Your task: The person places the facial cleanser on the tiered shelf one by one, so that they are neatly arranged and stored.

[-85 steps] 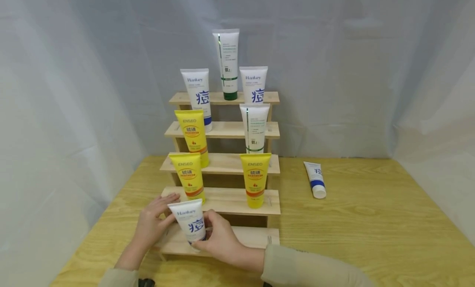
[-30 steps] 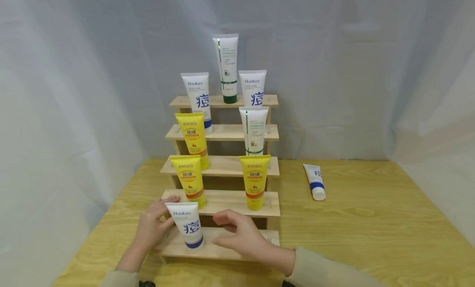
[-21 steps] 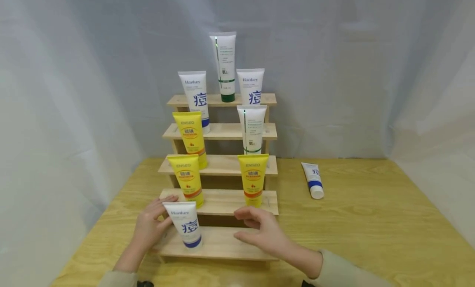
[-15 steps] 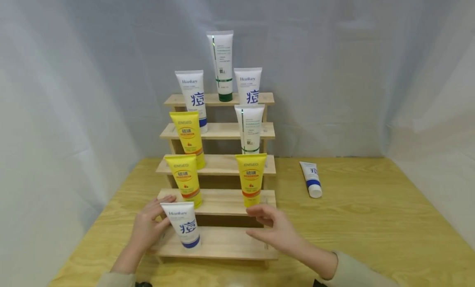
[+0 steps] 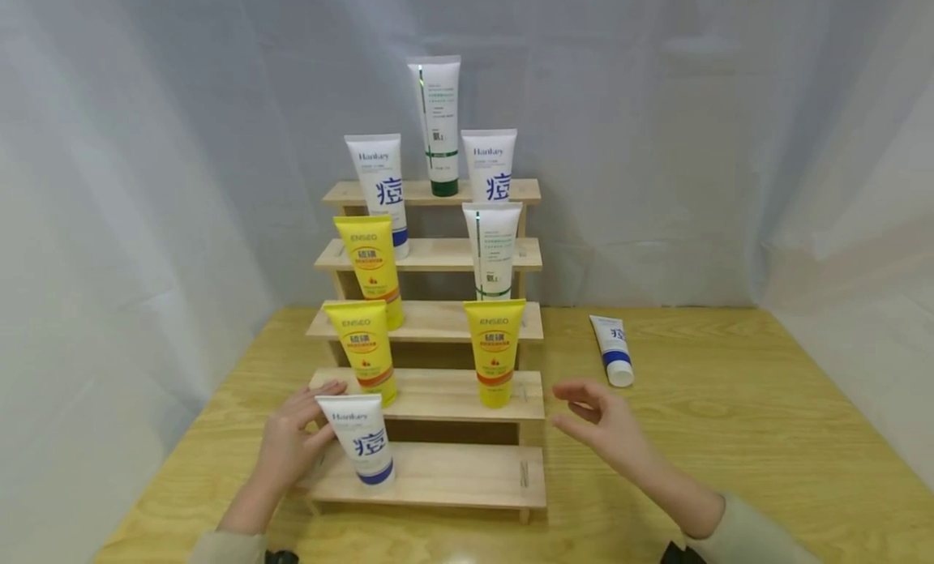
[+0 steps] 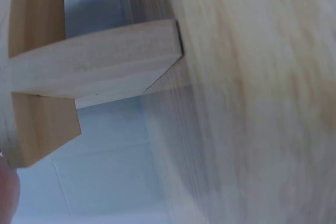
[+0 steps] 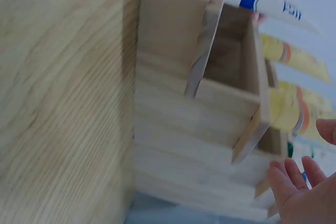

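Observation:
My left hand rests at the left end of a tiered wooden display rack, fingers over its second step and thumb just behind a white Hankey tube. That tube stands cap-down on the lowest step, at its left. My right hand is over the table to the right of the rack, fingers loosely bent, nothing in them. Beyond it, another white tube with a blue band lies on the table. In the left wrist view only a bit of a finger shows beside the wood.
Yellow ENSEO tubes stand on the second and third steps, one more yellow tube at right. White-and-green tubes and Hankey tubes fill places higher up. A pale curtain hangs behind the wooden table.
My right hand has let go of the front Hankey tube, which now stands upright on the lowest step, and has moved right past the rack. My left hand has kept its place.

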`<control>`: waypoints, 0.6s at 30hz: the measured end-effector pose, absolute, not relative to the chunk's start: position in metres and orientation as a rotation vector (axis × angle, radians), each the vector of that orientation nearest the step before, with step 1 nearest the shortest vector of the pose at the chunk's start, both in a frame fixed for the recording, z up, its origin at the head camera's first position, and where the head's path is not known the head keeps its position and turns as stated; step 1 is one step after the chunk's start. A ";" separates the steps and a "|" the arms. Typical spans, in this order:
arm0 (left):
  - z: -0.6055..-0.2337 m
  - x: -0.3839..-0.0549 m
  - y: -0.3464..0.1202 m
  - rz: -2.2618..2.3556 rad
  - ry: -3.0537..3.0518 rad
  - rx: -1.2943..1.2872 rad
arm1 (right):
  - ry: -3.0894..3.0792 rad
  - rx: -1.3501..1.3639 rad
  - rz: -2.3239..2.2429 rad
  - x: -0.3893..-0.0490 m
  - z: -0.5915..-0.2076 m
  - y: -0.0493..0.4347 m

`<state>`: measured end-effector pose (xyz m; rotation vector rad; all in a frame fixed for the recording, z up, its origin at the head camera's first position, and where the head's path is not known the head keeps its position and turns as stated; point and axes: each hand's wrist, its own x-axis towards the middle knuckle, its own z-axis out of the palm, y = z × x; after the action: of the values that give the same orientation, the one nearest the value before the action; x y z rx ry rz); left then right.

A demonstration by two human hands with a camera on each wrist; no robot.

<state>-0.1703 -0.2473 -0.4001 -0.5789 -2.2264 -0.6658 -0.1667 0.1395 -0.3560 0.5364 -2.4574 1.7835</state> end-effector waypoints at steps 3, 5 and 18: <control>-0.399 -0.170 -0.248 -0.662 -2.234 -0.575 | -2.443 0.516 1.733 -0.177 -0.358 0.148; -0.399 -0.170 -0.248 -0.660 -2.245 -0.567 | -2.435 0.498 1.705 -0.184 -0.359 0.154; -0.402 -0.171 -0.249 -0.647 -2.246 -0.556 | -2.519 0.256 1.497 -0.236 -0.368 0.195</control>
<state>-0.1713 -0.2490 -0.4018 -0.5558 -2.2455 -0.6467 -0.2357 0.1948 -0.3685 0.2564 -2.5189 1.4970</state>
